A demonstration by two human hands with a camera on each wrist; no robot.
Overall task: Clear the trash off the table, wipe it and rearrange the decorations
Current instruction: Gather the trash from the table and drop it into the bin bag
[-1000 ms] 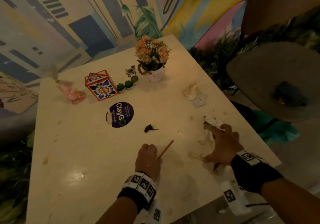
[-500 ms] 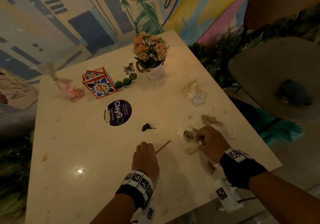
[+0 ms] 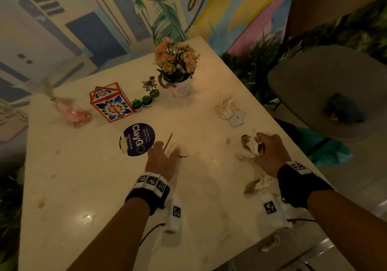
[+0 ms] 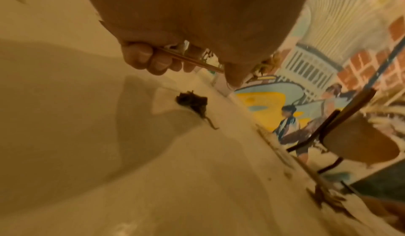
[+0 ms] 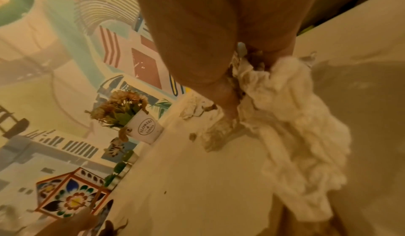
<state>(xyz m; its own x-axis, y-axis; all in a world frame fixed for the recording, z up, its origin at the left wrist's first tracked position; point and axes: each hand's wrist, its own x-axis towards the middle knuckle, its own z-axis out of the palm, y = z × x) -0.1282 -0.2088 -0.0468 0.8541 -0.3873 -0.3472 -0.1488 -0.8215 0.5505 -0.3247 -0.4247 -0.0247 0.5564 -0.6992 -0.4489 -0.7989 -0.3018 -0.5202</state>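
Observation:
My left hand [image 3: 165,153] hovers mid-table and pinches a thin red stick [image 3: 168,141]; in the left wrist view its fingers [image 4: 153,59] curl round the stick [image 4: 197,63]. A small dark scrap [image 4: 192,102] lies on the cream table [image 3: 88,187] just under that hand. At the right, my right hand [image 3: 265,148] grips a wad of crumpled, stained tissues [image 3: 251,145], which trail down onto the table in the right wrist view [image 5: 291,127]. Another crumpled tissue [image 3: 224,107] and a small white packet [image 3: 237,119] lie further back.
At the back stand a flower pot [image 3: 181,88], a zebra figure [image 3: 149,83], three tiny cacti [image 3: 146,100], a floral house-shaped box [image 3: 111,104] and a pink wrapped item [image 3: 73,115]. A purple round sticker [image 3: 139,139] lies mid-table. Tissue scraps [image 3: 257,184] lie near the right edge. A grey chair [image 3: 314,78] stands on the right.
My left hand lifted the red stick off the table and moved forward over the dark scrap. My right hand bunched the loose tissues into a wad and now holds it.

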